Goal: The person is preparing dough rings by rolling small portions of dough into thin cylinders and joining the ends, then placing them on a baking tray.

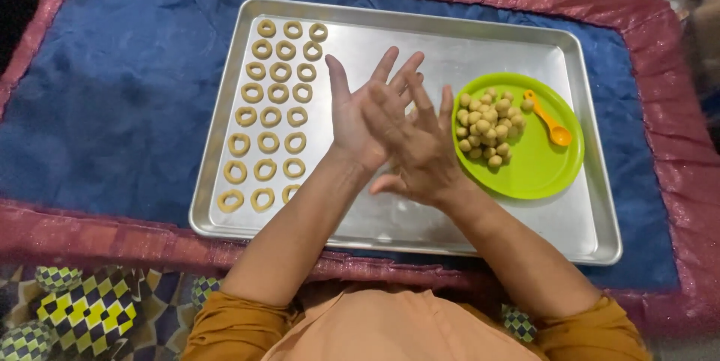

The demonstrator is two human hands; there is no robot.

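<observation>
Over the middle of the metal baking tray [465,237], from the head camera, the only view I have, I see my two hands pressed palm against palm, crossed at a slant. My left hand [358,117] lies underneath with its fingers fanned toward the far rim, and my right hand [416,143] lies across it, fingers pointing up and slightly left. Both are flat and spread rather than curled, and whether a bit of dough sits between the palms I cannot tell, since the contact is hidden. The pile of small dough balls [489,130] sits on the near-left part of a lime-green plate [540,173], just to the right of my right hand and close to its fingertips, so that hand is clearly the nearer one; the left would have to cross over to reach it. The balls are pale tan, round and roughly equal, heaped loosely with one or two strays near an orange plastic spoon [551,125] whose handle runs diagonally from upper left to lower right. To the left of my hands, on the tray, stand the dough rings [271,116], three columns running away from me, evenly spaced and apart from one another, the same tan colour. A blue mat with a maroon border [112,128] lies under the tray.
</observation>
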